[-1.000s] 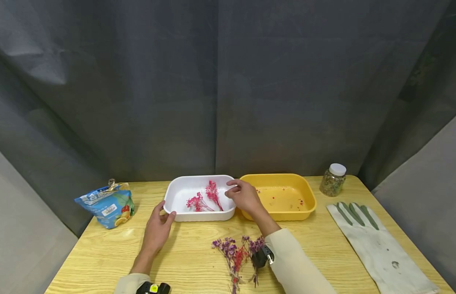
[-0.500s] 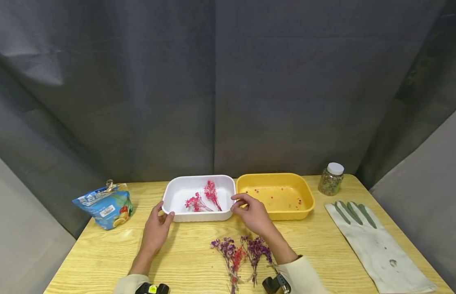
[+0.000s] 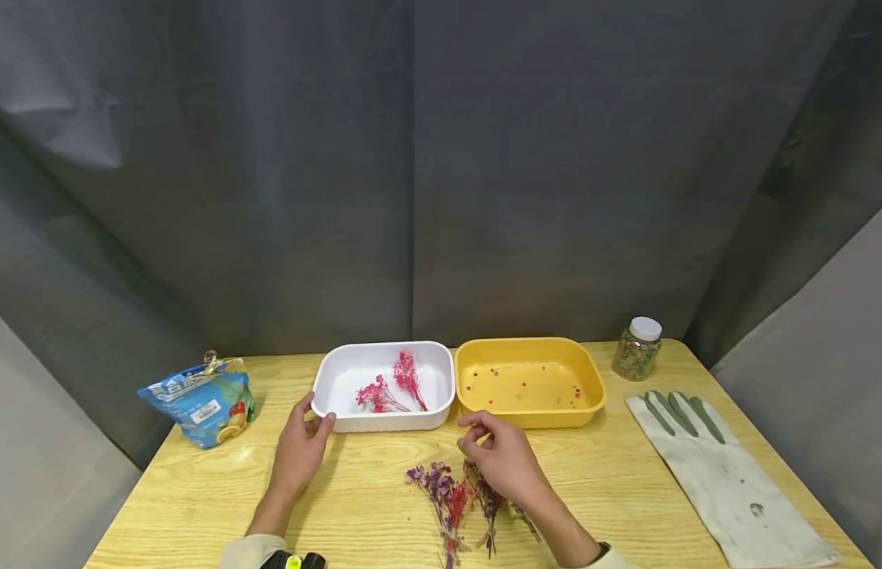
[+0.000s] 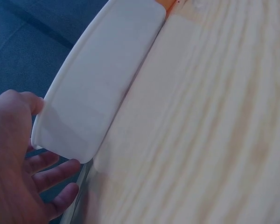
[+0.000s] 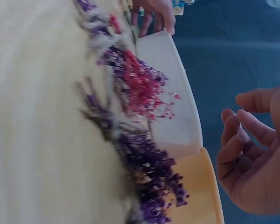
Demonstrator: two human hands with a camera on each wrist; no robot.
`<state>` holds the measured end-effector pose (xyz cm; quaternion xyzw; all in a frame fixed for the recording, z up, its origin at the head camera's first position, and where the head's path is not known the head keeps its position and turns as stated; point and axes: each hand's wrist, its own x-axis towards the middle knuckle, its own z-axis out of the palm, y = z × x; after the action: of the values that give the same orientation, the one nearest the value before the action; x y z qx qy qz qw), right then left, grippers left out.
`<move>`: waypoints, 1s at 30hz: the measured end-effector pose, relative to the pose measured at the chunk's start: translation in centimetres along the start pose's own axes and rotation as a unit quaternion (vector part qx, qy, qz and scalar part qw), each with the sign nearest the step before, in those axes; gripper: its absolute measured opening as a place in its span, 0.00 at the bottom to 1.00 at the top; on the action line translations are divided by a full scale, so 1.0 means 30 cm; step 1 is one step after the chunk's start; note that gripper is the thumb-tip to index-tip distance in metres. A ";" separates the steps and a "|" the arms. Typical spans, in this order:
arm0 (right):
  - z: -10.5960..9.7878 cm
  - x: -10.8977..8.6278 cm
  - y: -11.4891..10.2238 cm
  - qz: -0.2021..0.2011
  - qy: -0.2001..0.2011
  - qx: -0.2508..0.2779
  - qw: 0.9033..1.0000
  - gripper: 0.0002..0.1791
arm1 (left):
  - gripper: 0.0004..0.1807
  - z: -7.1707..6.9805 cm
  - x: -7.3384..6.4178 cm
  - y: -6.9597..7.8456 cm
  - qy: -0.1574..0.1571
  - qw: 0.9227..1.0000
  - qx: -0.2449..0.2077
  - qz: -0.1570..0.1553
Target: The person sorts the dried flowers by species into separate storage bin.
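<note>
My left hand (image 3: 299, 450) holds the front left corner of a white plastic tray (image 3: 391, 424). In the left wrist view the thumb lies on the tray's rim, the fingers at its end wall. Two sprigs of pink dried flowers (image 3: 407, 378) lie inside. My right hand (image 3: 503, 458) hovers over the table in front of a yellow tray (image 3: 529, 419), its fingers loosely bent with nothing between them. Near and partly below it lie a tied bunch of purple and red dried flowers (image 3: 441, 494) and a purple bunch (image 5: 149, 172), partly hidden by the hand in the head view.
Small petals and bits (image 3: 576, 393) are scattered in the yellow tray. A blue clipped bag (image 3: 206, 407) stands at the left. On the right are a white-lidded jar (image 3: 636, 352) and a pale cloth (image 3: 733, 490) bearing several green leaf-shaped strips (image 3: 679, 415). A dark curtain (image 3: 412, 174) hangs behind.
My right hand has drawn back from the white tray's right rim toward the flower bunches at the front. My left hand stays at the white tray's corner.
</note>
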<state>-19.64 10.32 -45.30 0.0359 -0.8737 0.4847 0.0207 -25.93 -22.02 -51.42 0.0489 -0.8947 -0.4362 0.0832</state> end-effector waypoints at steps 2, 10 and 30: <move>0.006 -0.019 0.009 0.004 0.004 -0.013 1.000 0.10 | 0.38 -0.002 0.001 -0.002 0.002 1.000 0.001 0.002; 0.042 -0.101 0.042 0.000 0.000 -0.051 0.999 0.08 | 0.39 0.002 -0.003 -0.009 0.004 1.000 -0.001 0.003; 0.056 -0.165 0.059 -0.007 -0.057 -0.114 0.992 0.25 | 0.38 0.004 -0.005 -0.003 0.005 1.000 -0.009 0.006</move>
<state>-14.86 10.04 -48.03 0.0666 -0.9229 0.3786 -0.0216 -25.81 -21.96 -51.58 0.0451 -0.8907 -0.4431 0.0907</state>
